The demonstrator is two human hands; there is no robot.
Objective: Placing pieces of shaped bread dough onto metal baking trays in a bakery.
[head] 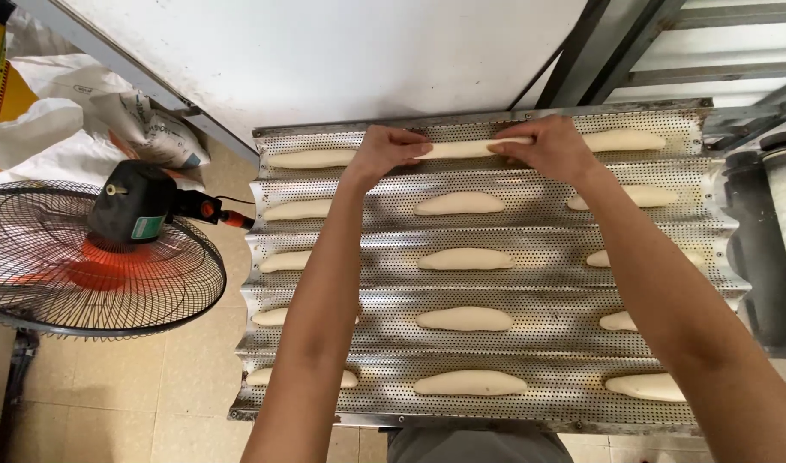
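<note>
A standing fan [84, 257] sits at far left on the tiled floor. On the perforated tray [547, 296], the left hand [384, 153] and right hand [552, 147] close their fingers on the ends of a dough stick [463, 148] in the far channel's middle; other dough pieces [463, 319] fill the nearer channels.

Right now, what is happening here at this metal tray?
A person holds a long piece of dough over the far groove of a perforated, wavy metal tray. The left hand grips one end and the right hand the other. The other dough pieces lie in three columns along the five grooves, some partly hidden by the arms. A standing fan is on the tiled floor to the left, with white sacks behind it.
</note>
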